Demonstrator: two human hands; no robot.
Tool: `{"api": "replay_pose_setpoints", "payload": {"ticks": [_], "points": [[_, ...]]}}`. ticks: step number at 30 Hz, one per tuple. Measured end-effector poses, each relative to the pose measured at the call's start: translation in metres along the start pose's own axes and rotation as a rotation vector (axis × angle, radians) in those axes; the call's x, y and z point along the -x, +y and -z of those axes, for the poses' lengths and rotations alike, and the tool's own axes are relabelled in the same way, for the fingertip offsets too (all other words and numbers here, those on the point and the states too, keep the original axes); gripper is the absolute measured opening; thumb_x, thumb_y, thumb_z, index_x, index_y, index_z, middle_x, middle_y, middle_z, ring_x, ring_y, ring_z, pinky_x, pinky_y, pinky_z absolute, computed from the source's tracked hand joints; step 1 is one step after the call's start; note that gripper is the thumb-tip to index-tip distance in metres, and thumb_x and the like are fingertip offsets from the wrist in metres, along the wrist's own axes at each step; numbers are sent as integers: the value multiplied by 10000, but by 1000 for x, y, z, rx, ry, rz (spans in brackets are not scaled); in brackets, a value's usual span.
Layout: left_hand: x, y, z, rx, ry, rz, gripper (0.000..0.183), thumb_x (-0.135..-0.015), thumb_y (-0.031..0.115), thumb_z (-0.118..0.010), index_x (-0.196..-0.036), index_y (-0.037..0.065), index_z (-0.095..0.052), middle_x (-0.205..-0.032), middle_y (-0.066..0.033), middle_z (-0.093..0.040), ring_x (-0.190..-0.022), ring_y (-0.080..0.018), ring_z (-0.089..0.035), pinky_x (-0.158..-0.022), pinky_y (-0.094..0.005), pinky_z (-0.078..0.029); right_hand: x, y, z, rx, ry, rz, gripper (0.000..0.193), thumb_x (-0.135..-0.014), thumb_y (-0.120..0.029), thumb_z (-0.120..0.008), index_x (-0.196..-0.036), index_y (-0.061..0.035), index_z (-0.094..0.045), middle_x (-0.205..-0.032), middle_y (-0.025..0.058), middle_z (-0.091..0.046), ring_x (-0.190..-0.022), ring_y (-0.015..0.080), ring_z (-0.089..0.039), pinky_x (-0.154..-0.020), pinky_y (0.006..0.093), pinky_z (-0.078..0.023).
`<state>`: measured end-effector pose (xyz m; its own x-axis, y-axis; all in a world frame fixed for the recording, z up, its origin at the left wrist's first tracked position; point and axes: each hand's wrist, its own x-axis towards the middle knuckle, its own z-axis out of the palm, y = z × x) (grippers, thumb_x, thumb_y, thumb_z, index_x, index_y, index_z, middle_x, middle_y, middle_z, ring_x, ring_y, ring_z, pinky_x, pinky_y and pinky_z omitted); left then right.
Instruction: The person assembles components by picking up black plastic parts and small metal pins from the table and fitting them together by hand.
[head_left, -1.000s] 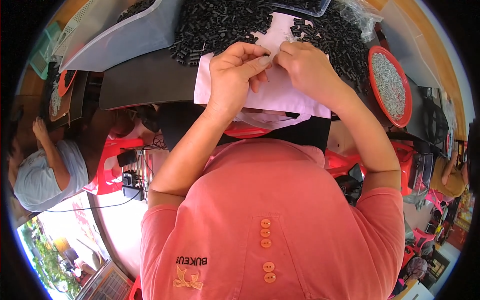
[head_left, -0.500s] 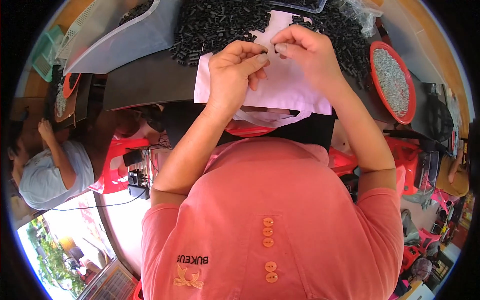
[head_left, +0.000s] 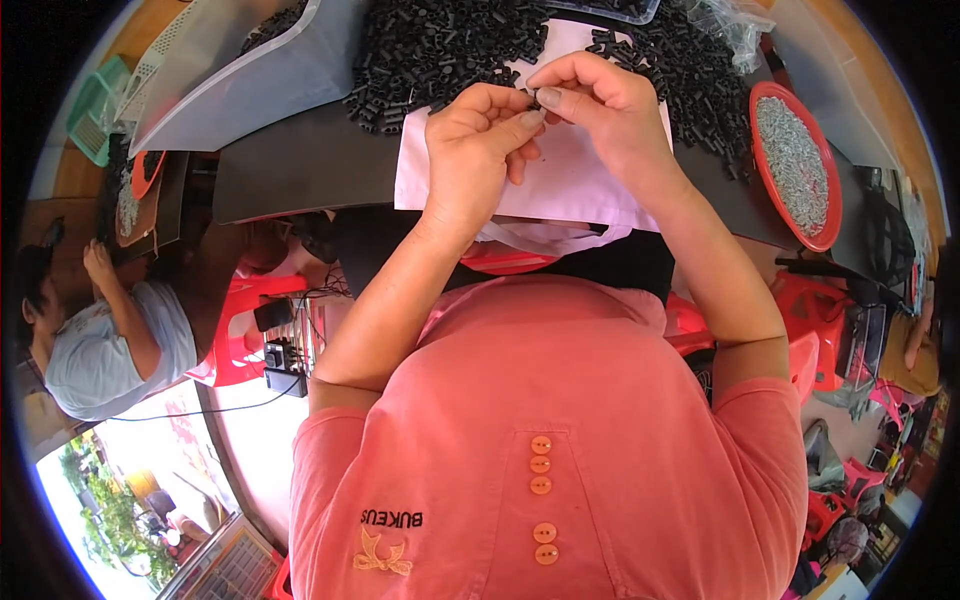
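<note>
Above a pale pink cloth (head_left: 590,180) on the table, my two hands meet fingertip to fingertip. My left hand (head_left: 482,135) pinches a small black part (head_left: 533,97) between thumb and forefinger. The thumb and forefinger of my right hand (head_left: 605,105) close on the same spot from the other side; whether they hold a second small piece is hidden. Just beyond my fingers spreads a heap of short black tubular parts (head_left: 440,55), some of them lying on the cloth's far edge.
A red bowl (head_left: 832,215) of small silvery metal pieces stands at the right. At the left is a translucent plastic bin (head_left: 230,95); a clear plastic bag (head_left: 735,35) lies at the far right. A person in a light shirt (head_left: 120,345) sits at the left, near red stools (head_left: 240,320).
My right hand has moved left, so its fingertips now meet those of my left hand at the small black part. Before, a gap separated them. The whole view has shifted slightly.
</note>
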<state>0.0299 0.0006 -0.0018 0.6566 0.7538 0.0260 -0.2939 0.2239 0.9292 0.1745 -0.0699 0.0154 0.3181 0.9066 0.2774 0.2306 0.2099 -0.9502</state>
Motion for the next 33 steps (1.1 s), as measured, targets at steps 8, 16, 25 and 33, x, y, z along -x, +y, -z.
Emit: {"api": "replay_pose_setpoints", "payload": {"ticks": [8,16,25,33], "points": [[0,0,-2,-56,13,-5,106,-868,-3,-648,-954,-54,-613,-760,-78,-639,-583,-103,-594,-420,-201,-408,2,1,1,100,-12,49,140,-867,-51,-633,-991,4,-669,-802,35,-665,-735,81,-584,-683,231,-475],[-2,-2,-4,-62,0,8,116,-862,-9,-648,-960,-66,-626,-760,-76,-639,-583,-105,-599,-408,-208,-428,2,3,5,272,1,230,136,-810,-8,-624,-940,1,-663,-817,75,-648,-718,164,-625,-658,272,-476],[-2,-2,-2,-48,-11,35,87,-852,-19,-642,-931,-54,-635,-737,-67,-638,-566,-94,-588,-402,-204,-409,9,2,0,664,112,529,208,-720,46,-604,-905,-49,-616,-804,86,-587,-711,285,-620,-622,357,-498],[1,-2,-4,-159,35,11,49,-829,-7,-673,-876,-13,-658,-704,-30,-636,-550,-73,-558,-440,-194,-390,7,-2,4,821,39,637,205,-694,15,-625,-884,-57,-599,-809,76,-582,-726,282,-610,-603,364,-495]]}}
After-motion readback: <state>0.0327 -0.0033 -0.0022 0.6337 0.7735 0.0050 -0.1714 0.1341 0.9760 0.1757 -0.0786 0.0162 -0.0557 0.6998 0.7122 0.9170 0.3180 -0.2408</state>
